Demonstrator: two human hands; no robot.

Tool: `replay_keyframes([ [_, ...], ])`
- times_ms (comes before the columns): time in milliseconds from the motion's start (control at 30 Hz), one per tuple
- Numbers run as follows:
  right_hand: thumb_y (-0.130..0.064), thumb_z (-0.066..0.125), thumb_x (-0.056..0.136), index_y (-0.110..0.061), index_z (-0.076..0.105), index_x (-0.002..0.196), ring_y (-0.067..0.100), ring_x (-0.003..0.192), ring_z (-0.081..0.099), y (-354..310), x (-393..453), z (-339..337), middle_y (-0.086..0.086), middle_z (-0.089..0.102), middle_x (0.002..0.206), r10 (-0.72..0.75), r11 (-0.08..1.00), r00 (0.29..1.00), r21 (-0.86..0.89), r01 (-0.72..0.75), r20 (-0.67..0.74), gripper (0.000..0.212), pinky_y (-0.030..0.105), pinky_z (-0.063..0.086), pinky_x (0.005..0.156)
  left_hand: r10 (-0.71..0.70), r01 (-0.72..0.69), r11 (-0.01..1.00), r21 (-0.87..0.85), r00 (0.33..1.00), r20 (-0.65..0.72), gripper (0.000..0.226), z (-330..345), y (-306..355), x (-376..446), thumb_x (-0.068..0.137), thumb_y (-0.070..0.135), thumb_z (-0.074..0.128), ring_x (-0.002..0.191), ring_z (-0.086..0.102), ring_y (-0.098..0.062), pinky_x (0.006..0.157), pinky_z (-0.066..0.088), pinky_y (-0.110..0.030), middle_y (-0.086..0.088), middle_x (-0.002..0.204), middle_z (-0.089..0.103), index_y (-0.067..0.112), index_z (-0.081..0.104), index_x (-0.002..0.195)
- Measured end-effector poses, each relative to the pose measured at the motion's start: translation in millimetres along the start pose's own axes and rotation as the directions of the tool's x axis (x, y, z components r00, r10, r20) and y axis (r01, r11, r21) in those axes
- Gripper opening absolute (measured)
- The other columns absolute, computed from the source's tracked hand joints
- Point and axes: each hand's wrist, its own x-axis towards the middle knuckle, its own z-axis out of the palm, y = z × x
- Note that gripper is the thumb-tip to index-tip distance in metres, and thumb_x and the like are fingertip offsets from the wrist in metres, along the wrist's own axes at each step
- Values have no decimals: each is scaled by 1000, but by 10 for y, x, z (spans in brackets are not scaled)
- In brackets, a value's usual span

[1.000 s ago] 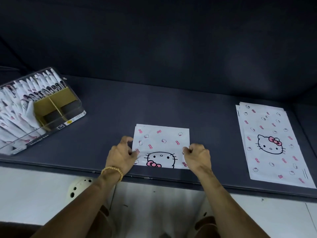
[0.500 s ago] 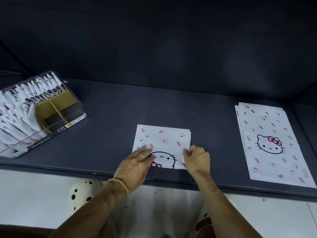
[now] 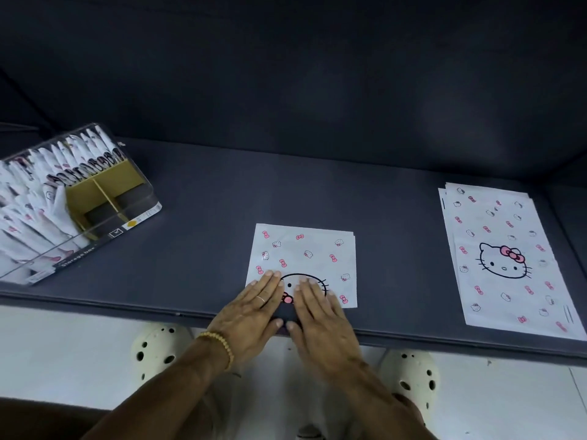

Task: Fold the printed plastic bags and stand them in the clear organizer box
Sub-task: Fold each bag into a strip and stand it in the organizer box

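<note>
Left hand (image 3: 254, 308) and right hand (image 3: 317, 309) flat, fingers straight, side by side pressing folded bag's (image 3: 305, 258) near edge, bare dark table (image 3: 203, 223) either side, organizer box (image 3: 95, 214) far left, bag stack (image 3: 505, 258) far right.

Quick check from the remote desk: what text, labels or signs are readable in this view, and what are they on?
"Storage box": on the label along the front of the clear organizer box.
Smaller print on that label, its yellow mark and its boxed symbol: too small to read.
Folded bag under both hands, and the flat bag stack: cat faces and pink bows only, no words.
</note>
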Motion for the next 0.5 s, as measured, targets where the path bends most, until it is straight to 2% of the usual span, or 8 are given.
replay_keyframes([
  [33, -46, 26, 95, -8, 43, 146, 23, 142, 36, 88, -55, 1, 10, 38, 154, 21, 999, 997, -36, -18, 76, 65, 48, 32, 113, 1, -1, 1000, 16, 1000, 15, 65, -6, -18, -20, 102, 44, 20, 139, -33, -14, 114, -20, -38, 2, 152, -29, 15, -16, 148],
  [100, -52, 7, 96, -14, 7, 155, 18, 150, 0, 326, -150, -16, 3, 0, 163, 50, 997, 977, -64, -37, 208, 70, 46, 2, 121, -13, 13, 1000, -1, 1000, 16, 65, -3, -51, -55, 102, 43, 20, 139, -33, -13, 113, -21, -36, 4, 151, -31, 16, -19, 146],
  [167, -54, -7, 92, -20, -15, 151, 12, 147, -20, 561, -215, -35, -5, -21, 159, 100, 992, 969, -103, -78, 225, 69, 41, -15, 118, -18, 18, 999, -31, 1000, -18, 63, -16, -76, -72, 102, 39, 25, 144, -21, -14, 116, -14, -36, 3, 155, -20, 15, -10, 150],
  [233, -52, -4, 94, -18, -1, 155, 15, 151, -7, 730, -251, -129, -4, -8, 163, 137, 982, 971, -159, -107, 196, 70, 44, -7, 121, -16, 13, 999, -30, 995, -97, 60, -99, -98, -95, 100, 31, 44, 148, 9, -17, 119, 9, -39, 0, 158, 10, 12, 21, 151],
  [267, -49, 5, 96, -16, 21, 155, 20, 151, 12, 773, -255, -208, 0, 14, 163, 136, 977, 981, -184, -110, 138, 69, 47, 9, 122, -19, 15, 999, -29, 990, -139, 56, -151, -99, -101, 94, 28, 58, 143, 29, -19, 115, 27, -40, -2, 154, 31, 11, 42, 144],
  [333, -38, 36, 94, -11, 64, 128, 29, 132, 51, 790, -207, -326, 7, 57, 140, 55, 982, 998, -182, -58, -22, 52, 47, 42, 107, -25, 22, 1000, -13, 976, -216, 46, -227, -96, -73, 78, 26, 79, 123, 57, -19, 90, 54, -40, -2, 133, 60, 14, 68, 121],
  [400, -21, 70, 77, -10, 73, 108, 29, 111, 64, 771, -113, -315, 9, 67, 120, -113, 973, 984, -213, 82, -138, 34, 39, 53, 91, -28, 28, 1000, -4, 962, -271, 38, -264, -79, -17, 71, 26, 84, 111, 65, -19, 79, 58, -37, -2, 120, 68, 16, 75, 107],
  [500, -6, 83, 51, -11, 72, 83, 23, 83, 67, 700, -6, -280, 5, 69, 92, -243, 944, 965, -253, 211, -103, 34, 30, 56, 70, -24, 32, 999, 21, 950, -311, 34, -255, -73, 38, 70, 25, 84, 104, 68, -21, 79, 57, -36, -3, 113, 71, 15, 75, 101],
])
